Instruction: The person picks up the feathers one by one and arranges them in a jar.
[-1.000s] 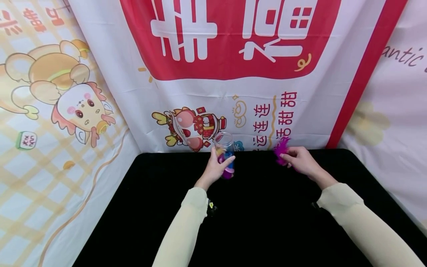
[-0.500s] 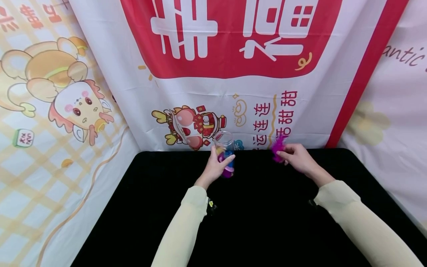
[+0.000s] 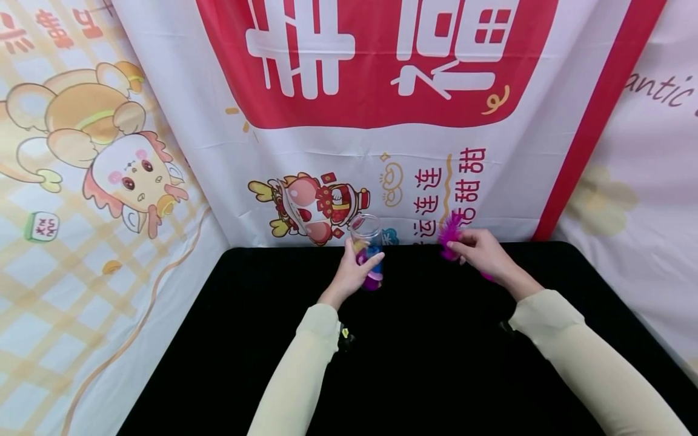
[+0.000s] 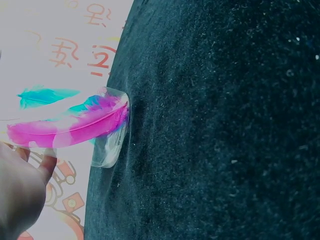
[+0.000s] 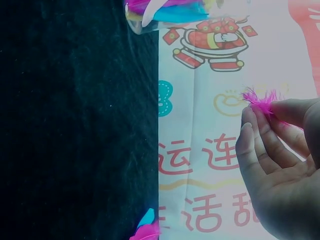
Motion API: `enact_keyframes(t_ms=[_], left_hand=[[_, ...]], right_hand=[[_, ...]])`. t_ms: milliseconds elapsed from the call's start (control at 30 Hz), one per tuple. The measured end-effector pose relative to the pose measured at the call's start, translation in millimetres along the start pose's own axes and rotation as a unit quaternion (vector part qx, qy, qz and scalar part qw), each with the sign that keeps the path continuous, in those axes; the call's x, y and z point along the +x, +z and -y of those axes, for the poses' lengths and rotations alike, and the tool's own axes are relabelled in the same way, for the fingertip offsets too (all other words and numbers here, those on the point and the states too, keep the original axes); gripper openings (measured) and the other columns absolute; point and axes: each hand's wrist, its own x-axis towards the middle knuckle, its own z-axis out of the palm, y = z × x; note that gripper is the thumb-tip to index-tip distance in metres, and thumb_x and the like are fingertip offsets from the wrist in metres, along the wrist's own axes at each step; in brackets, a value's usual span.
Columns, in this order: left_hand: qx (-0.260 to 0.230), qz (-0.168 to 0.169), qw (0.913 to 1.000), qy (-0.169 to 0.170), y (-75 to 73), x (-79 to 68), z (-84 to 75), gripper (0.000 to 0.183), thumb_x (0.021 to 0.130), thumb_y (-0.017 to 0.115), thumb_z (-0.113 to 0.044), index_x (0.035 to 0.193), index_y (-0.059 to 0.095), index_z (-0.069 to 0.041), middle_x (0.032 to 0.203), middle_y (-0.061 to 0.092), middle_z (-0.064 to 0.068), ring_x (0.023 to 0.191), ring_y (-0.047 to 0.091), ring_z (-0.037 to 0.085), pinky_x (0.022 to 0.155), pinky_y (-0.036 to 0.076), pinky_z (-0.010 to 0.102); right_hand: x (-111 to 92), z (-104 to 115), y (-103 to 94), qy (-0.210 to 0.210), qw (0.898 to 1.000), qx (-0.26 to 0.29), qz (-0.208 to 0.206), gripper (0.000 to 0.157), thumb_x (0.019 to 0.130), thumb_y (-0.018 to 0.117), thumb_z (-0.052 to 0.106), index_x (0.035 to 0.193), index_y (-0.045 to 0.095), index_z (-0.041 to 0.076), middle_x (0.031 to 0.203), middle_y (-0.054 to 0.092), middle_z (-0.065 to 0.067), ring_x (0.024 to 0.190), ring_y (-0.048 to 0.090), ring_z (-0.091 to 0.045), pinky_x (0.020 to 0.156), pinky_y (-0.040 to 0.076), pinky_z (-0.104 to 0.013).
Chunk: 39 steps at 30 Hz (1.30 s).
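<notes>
My left hand (image 3: 346,275) grips a clear, upright cylindrical jar (image 3: 366,226) near the table's far edge. Pink, purple, blue and yellow feathers fill its lower part. In the left wrist view, a long magenta feather (image 4: 65,129) shows through the jar's wall, and the jar's base stands at the table edge. To the right of the jar, my right hand (image 3: 485,253) pinches a fluffy magenta feather (image 3: 450,233) between thumb and fingertips, raised above the table. The right wrist view shows only the frayed end of this feather (image 5: 261,102) past the fingers.
A pink feather (image 3: 487,277) peeks out under my right hand. In the right wrist view, pink and blue feathers (image 5: 145,231) lie at the table edge. Black cloth covers the table (image 3: 403,363). A printed fabric backdrop (image 3: 305,145) hangs right behind it.
My right hand has moved left and slightly away from me with the magenta feather, closer to the jar. A pink feather has come into view beneath it. My left hand and the jar stay put.
</notes>
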Motion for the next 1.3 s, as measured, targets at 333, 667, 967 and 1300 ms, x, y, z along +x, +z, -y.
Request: enact_keyframes(t_ms=[333, 667, 967, 1300], left_hand=[[0.003, -0.006, 1.0, 0.005, -1.2, 1.2, 1.4, 0.074, 0.095, 0.072, -0.047, 0.148, 0.026, -0.023, 0.149, 0.044, 0.011, 0.137, 0.047, 0.03, 0.116, 0.036, 0.05], [0.004, -0.005, 1.0, 0.006, -1.6, 1.2, 1.1, 0.072, 0.095, 0.072, -0.045, 0.147, 0.027, -0.024, 0.149, 0.044, 0.011, 0.137, 0.047, 0.031, 0.116, 0.037, 0.051], [0.0, 0.002, 1.0, 0.007, -1.9, -0.4, 1.2, 0.073, 0.095, 0.072, -0.045, 0.146, 0.026, -0.022, 0.152, 0.041, 0.017, 0.139, 0.046, 0.034, 0.117, 0.036, 0.051], [0.004, 0.001, 1.0, 0.004, -1.9, 0.4, 2.2, 0.073, 0.094, 0.072, -0.049, 0.146, 0.027, -0.025, 0.151, 0.042, 0.012, 0.136, 0.048, 0.028, 0.116, 0.036, 0.049]], right_hand=[[6, 12, 1.7, -0.006, 1.0, 0.005, 0.008, 0.028, 0.103, 0.065, 0.024, 0.102, 0.072, -0.004, 0.09, 0.072, -0.014, 0.073, 0.067, -0.029, 0.068, 0.055, -0.029], [9, 21, 4.5, -0.004, 1.0, 0.016, 0.007, 0.027, 0.102, 0.065, 0.021, 0.104, 0.072, -0.005, 0.09, 0.072, -0.015, 0.074, 0.067, -0.032, 0.068, 0.056, -0.029], [10, 25, 7.2, -0.01, 1.0, 0.014, 0.004, 0.026, 0.103, 0.065, 0.02, 0.1, 0.071, -0.005, 0.09, 0.071, -0.016, 0.074, 0.067, -0.033, 0.066, 0.057, -0.03], [12, 33, 15.7, -0.025, 0.999, 0.043, 0.001, 0.027, 0.102, 0.066, 0.021, 0.107, 0.072, -0.005, 0.091, 0.073, -0.019, 0.072, 0.067, -0.03, 0.065, 0.056, -0.028]])
